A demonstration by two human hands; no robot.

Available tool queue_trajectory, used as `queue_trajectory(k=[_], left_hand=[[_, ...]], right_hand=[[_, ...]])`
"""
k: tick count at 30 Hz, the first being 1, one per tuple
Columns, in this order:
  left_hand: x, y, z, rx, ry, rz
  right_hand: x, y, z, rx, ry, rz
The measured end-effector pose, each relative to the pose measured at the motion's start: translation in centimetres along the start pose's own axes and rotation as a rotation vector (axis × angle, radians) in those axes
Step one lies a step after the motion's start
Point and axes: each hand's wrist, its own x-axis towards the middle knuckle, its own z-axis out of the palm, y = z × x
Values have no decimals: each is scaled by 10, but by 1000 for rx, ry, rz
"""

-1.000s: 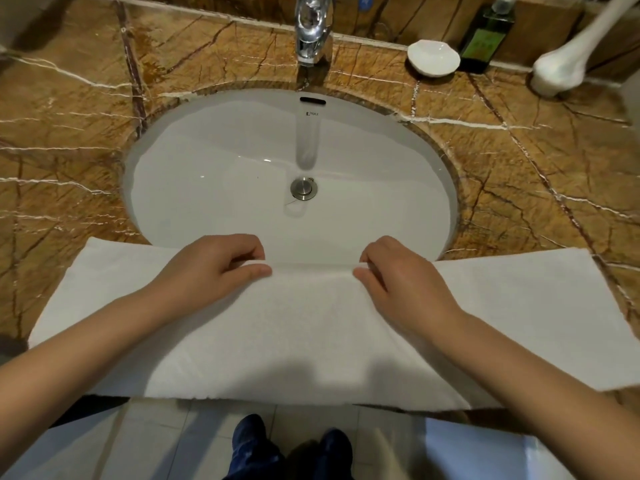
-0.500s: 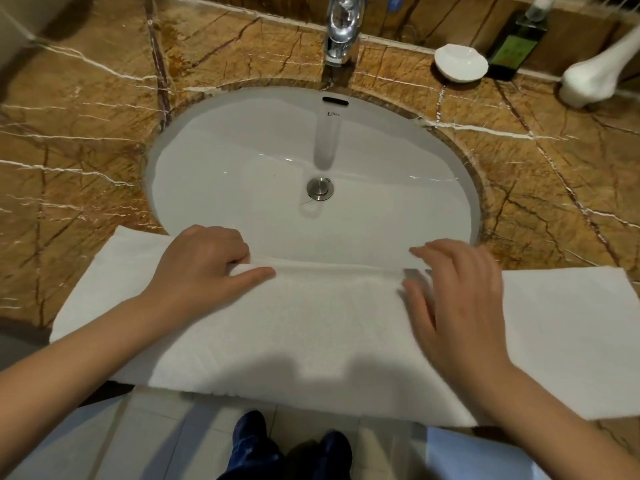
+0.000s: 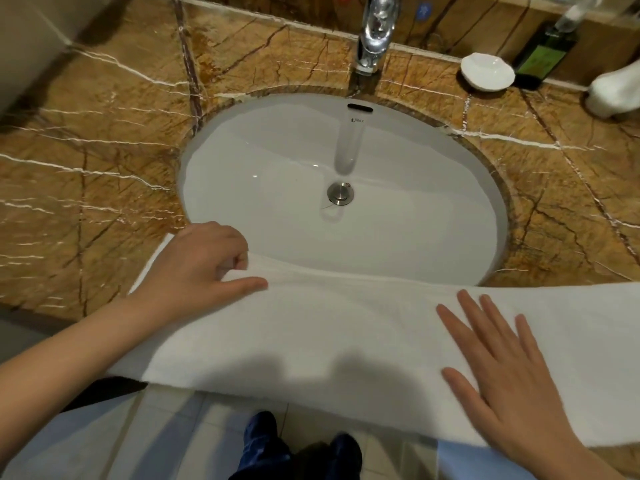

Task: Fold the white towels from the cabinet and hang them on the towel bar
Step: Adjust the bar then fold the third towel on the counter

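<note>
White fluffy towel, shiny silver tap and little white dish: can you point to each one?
white fluffy towel point(image 3: 346, 327), head view, on its flat middle
shiny silver tap point(image 3: 375, 36), head view, on its spout
little white dish point(image 3: 486, 71), head view, on its centre

White towel point(image 3: 346, 327) across sink point(image 3: 277, 161) front — left hand point(image 3: 204, 271) pinching its edge, right hand point(image 3: 512, 372) flat.

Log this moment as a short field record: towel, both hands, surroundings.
towel: white cloth towel, spread along the brown marble counter's near edge, its far edge overlapping the white oval sink
left hand: pinches the towel's far edge
right hand: flat on the towel, fingers straight
behind sink: chrome faucet, small white dish, dark green bottle
</note>
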Motion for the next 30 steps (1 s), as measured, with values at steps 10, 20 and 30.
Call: queue_trajectory(k=[10,20,30], left_hand=[[-54,-33,-31,-86,43,-27],[-85,-66,-55,-14,-186,-103],[-105,-58,-58,-186,-99,-152]], right_hand=[[20,-32,-14,133,169,-29],[135,-241,-15,287,88,-337],[155,-263,-22,566,49,-285]])
